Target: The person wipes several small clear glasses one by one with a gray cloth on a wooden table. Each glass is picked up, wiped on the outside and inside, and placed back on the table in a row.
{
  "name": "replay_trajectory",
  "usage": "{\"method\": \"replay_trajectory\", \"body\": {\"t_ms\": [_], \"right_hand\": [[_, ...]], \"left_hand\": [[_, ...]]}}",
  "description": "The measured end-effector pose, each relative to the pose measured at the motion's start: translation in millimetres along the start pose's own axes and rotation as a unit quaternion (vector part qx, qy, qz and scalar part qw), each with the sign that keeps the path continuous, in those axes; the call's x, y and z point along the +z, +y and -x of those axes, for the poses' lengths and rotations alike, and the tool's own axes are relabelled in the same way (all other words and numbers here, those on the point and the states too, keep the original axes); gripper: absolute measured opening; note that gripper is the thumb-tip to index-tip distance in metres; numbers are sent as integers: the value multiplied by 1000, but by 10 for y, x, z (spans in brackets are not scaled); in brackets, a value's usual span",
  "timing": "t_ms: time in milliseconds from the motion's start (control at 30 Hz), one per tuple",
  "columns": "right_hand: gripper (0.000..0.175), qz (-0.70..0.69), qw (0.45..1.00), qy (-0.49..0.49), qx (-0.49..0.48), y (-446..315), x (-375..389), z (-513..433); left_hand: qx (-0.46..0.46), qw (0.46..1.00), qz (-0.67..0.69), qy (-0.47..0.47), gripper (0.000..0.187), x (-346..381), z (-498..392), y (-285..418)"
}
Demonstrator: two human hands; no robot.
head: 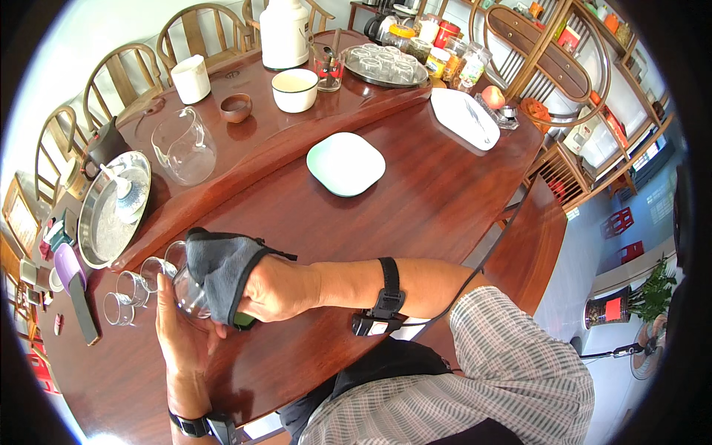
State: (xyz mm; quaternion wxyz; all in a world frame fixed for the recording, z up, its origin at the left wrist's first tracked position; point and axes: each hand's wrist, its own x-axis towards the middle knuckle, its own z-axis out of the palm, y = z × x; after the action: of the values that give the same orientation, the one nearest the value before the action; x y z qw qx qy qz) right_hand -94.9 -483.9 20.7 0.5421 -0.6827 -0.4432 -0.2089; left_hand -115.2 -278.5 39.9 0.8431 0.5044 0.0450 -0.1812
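My left hand [186, 334] holds a clear glass cup [191, 293] low over the near left part of the wooden table [267, 378]. In my right hand [278, 286] is a grey cloth with black edging [217, 267], which covers part of that cup. Several clear glass cups stand just beyond my left hand, among them one at the left [118, 309] and one beside it [132, 288]. The cloth hides part of the cup and some of my right fingers.
A pale square dish [346, 164] lies mid-table. Along the raised ledge stand a glass pitcher [186, 147], a wooden bowl [236, 108], an enamel bowl [295, 92] and a tray of glasses [384, 82]. At left are a round metal tray [100, 239] and a purple-and-grey object [82, 303].
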Motion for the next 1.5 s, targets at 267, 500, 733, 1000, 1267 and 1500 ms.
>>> {"method": "replay_trajectory", "body": {"t_ms": [267,500,733,1000,1267,1500], "right_hand": [[16,-323,915,-2,240,-13,-105,-25],[23,-433,829,35,353,-30,-123,-31],[15,-365,894,49,255,-56,-115,-106],[17,-251,952,-21,174,-100,-108,-64],[19,-366,884,31,288,-14,-103,-34],[17,-440,812,88,372,-57,-105,-67]], "left_hand": [[263,933,-243,-20,85,-114,-59,-91],[451,692,-563,-38,87,-66,0,123],[387,856,-341,-35,63,23,-32,27],[109,979,-80,-149,55,-253,-83,40],[322,860,-394,-38,82,-23,4,35],[453,661,-597,-19,72,-27,12,53]]}}
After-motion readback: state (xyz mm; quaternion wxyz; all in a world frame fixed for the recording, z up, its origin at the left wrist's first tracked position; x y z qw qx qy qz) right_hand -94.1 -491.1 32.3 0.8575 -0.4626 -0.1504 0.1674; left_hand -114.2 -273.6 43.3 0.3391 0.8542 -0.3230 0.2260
